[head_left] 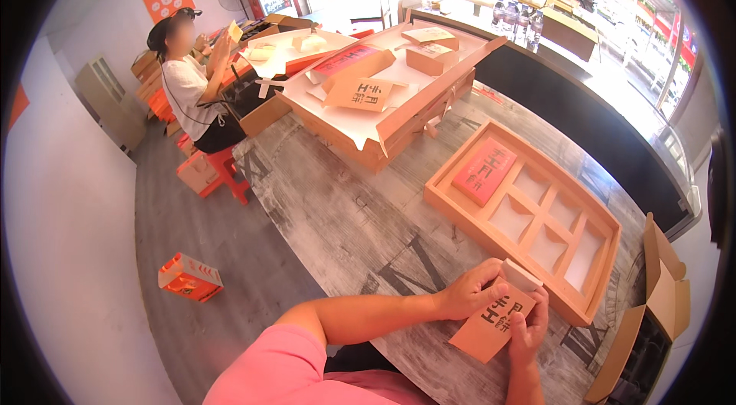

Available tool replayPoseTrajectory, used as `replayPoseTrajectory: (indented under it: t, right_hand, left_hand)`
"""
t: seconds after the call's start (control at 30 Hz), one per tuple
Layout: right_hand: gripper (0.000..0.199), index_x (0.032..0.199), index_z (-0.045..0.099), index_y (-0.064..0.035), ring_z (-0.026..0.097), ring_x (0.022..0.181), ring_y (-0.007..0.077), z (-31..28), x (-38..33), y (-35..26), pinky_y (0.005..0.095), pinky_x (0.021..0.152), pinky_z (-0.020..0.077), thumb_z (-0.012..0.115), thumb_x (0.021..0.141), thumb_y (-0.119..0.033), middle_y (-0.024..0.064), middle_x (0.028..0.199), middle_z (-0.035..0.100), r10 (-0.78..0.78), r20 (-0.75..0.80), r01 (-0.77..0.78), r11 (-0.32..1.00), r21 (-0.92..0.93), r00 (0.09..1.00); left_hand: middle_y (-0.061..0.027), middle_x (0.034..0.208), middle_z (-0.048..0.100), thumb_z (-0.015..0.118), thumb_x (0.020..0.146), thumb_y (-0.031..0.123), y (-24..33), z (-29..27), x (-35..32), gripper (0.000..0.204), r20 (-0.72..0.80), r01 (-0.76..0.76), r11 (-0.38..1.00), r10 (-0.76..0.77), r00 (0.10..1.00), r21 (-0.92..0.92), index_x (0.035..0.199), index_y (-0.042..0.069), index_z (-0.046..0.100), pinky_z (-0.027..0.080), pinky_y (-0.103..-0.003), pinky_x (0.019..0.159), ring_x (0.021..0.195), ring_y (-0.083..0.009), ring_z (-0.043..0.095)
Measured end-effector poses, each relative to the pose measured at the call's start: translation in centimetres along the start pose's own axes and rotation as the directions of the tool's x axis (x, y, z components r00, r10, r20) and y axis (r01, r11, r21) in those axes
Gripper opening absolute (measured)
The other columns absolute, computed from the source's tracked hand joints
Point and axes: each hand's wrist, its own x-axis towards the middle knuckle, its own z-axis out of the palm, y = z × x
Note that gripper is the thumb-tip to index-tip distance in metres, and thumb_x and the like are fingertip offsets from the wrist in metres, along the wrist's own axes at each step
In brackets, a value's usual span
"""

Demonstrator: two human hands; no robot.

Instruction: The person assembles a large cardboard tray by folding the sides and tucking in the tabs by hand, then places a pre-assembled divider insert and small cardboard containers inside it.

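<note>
Both my hands hold a small orange-brown folding carton (481, 337) with dark lettering, above the near edge of the wood-grain table. My left hand (477, 288) grips its upper end, thumb on the front beside a raised flap with a pale inner side. My right hand (529, 327) wraps round the right side, its thumb pressed on the printed face. Just beyond lies a shallow brown cardboard tray (491, 239) divided into compartments. A red printed box (484, 172) fills its far-left part; the other visible compartments show white bottoms. Whether anything is inside the carton is hidden.
Farther off, a large open cardboard box (360, 150) bears red and brown cartons. An open carton (622, 351) stands at the right. A person (188, 87) works at the back left, near a red stool (228, 173). A printed bag (190, 278) sits on the floor.
</note>
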Motion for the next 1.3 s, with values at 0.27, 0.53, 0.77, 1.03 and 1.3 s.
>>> replayPoseTrajectory:
  t: [0.27,0.53,0.77,1.03,1.3]
  right_hand:
    - [0.054,0.14,0.054,0.0004,0.054,0.12,0.0188,1.1,0.2,-0.8,0.0336,0.1,0.0487,0.074,0.1,-0.031,0.0094,0.139,0.05,-0.05,-0.046,0.048,0.998,-0.04,0.998]
    - [0.053,0.139,0.055,-0.0013,0.055,0.121,0.022,0.5,-0.1,-0.2,0.0351,0.1,0.0495,0.076,0.098,-0.028,0.0127,0.138,0.051,-0.098,-0.034,0.091,0.981,-0.17,0.995]
    - [0.052,0.134,0.052,-0.0029,0.056,0.122,0.0238,0.8,0.1,-0.6,0.0366,0.1,0.0504,0.076,0.099,-0.032,0.0148,0.137,0.052,-0.126,-0.004,0.124,0.98,-0.158,0.992]
    - [0.057,0.135,0.051,-0.0028,0.061,0.121,0.0255,1.9,-0.4,-0.5,0.035,0.094,0.0558,0.077,0.099,-0.038,0.0199,0.148,0.053,-0.187,-0.152,0.167,0.977,-0.134,0.971]
    - [0.042,0.133,0.061,-0.0034,0.059,0.127,0.0254,0.2,0.2,-1.1,0.036,0.097,0.0554,0.074,0.102,-0.028,0.0162,0.143,0.056,-0.198,0.065,0.207,0.9,-0.384,0.978]
  left_hand:
    - [-0.0123,0.134,0.057,0.062,0.109,0.025,-0.7,0.5,0.0,0.022,-0.046,-0.02,0.998,0.017,0.999,-0.053,0.118,0.004,0.063,0.048,-0.037,0.105,0.123,-0.0228,0.058]
    - [-0.0097,0.137,0.058,0.062,0.111,0.024,-0.3,0.9,0.0,0.024,-0.119,-0.042,0.996,0.032,0.992,-0.083,0.126,0.006,0.06,0.052,-0.032,0.101,0.121,-0.0144,0.058]
    - [-0.0069,0.136,0.061,0.062,0.111,0.029,-0.9,0.7,-0.2,0.03,-0.051,0.113,0.951,-0.133,0.99,-0.287,0.127,0.004,0.061,0.055,-0.028,0.09,0.109,-0.0099,0.063]
    - [-0.0104,0.132,0.067,0.062,0.111,0.028,-0.9,0.7,-0.1,0.027,-0.058,0.138,0.939,-0.165,0.985,-0.314,0.119,0.002,0.06,0.055,-0.03,0.095,0.112,-0.0115,0.063]
    - [-0.0148,0.135,0.067,0.062,0.111,0.023,-1.7,0.7,0.0,0.021,-0.094,0.121,0.909,-0.172,0.981,-0.399,0.115,0.008,0.048,0.055,-0.033,0.099,0.115,-0.0128,0.064]
